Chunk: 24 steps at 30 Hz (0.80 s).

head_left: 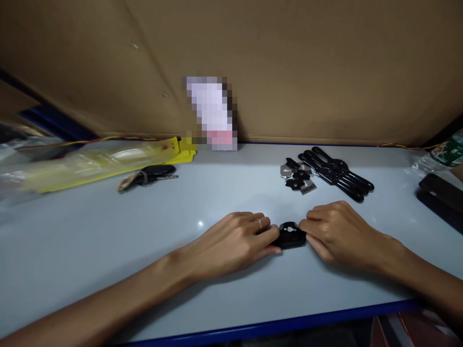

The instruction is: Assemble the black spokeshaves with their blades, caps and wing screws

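Observation:
Between my two hands, low over the white tabletop, is a small black part [291, 236] with a shiny metal piece at its middle. My left hand [242, 238], a ring on one finger, pinches its left end. Fingers of my right hand [336, 233] close on its right end. Just beyond lie several small black pieces [297, 184] with thin clear or metallic plates [308, 187] among them. Beside these is a pile of long black slotted handles [334, 171]. What the part is for, I cannot make out.
A key with a black head [157, 171] lies left of centre, near yellow strips in clear plastic wrap [108, 161]. A blurred-out upright object [213, 113] leans on the brown back panel [289, 72]. At right are a plastic bottle [443, 154] and a dark flat case [443, 200].

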Motion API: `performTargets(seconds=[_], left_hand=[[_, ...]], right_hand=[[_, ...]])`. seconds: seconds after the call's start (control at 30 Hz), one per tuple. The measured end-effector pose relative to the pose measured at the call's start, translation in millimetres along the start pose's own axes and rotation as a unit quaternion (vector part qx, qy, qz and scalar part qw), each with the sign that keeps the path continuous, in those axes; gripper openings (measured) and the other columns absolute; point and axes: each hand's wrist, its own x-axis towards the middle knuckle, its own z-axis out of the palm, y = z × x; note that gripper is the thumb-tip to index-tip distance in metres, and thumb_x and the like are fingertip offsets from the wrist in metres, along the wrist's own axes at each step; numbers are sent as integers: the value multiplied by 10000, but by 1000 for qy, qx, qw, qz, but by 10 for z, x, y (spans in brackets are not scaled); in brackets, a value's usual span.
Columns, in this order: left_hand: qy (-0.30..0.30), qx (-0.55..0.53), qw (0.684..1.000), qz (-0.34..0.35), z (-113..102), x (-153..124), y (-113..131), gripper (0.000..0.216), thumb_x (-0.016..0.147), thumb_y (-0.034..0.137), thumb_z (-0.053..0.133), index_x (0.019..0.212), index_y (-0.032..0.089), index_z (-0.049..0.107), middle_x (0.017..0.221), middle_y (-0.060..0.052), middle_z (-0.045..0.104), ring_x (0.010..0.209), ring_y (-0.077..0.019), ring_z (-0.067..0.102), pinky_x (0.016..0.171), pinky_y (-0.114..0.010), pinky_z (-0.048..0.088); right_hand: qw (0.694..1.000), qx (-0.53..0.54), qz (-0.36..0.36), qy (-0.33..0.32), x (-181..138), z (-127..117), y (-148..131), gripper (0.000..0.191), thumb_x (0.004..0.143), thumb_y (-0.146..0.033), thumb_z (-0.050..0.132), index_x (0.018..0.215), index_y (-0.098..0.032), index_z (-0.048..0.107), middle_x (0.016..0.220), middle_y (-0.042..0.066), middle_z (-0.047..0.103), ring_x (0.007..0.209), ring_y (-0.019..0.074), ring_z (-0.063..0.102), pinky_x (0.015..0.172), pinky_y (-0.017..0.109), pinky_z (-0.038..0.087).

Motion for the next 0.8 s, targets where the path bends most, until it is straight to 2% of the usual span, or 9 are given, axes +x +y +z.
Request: performTargets(seconds=[0.23,0.37,0.53,0.8], left_hand=[[4,2,1000,4,-4,10,-2,421,1107,388,300,848,182,560,707,7,577,573,-140,510,546,-298,382],[5,0,1000,5,-3,6,-8,402,1103,385,315,853,182,555,716,3,582,580,-146,521,546,-301,394],[1,3,1000,6,-6,3,-4,391,1103,380,326,862,183,563,721,5,584,582,-142,519,549,-297,393],[-5,3,1000,2,-15,4,3,409,1104,380,314,859,179,571,724,0,585,586,-148,522,553,-310,394]], right_hand=[[1000,-7,-6,-2,2,-20,16,207,853,-77,498,727,-166,636,659,29,615,570,133,406,580,339,201],[999,-5,38,2,19,-22,18,175,863,-89,522,848,-161,682,742,52,688,601,139,462,589,331,207],[1000,3,24,-10,26,-6,0,206,880,-104,519,912,-164,713,766,59,710,615,146,493,595,331,210],[999,-6,3,51,-8,0,0,199,864,-85,493,812,-163,668,679,35,638,589,139,431,592,334,207]])
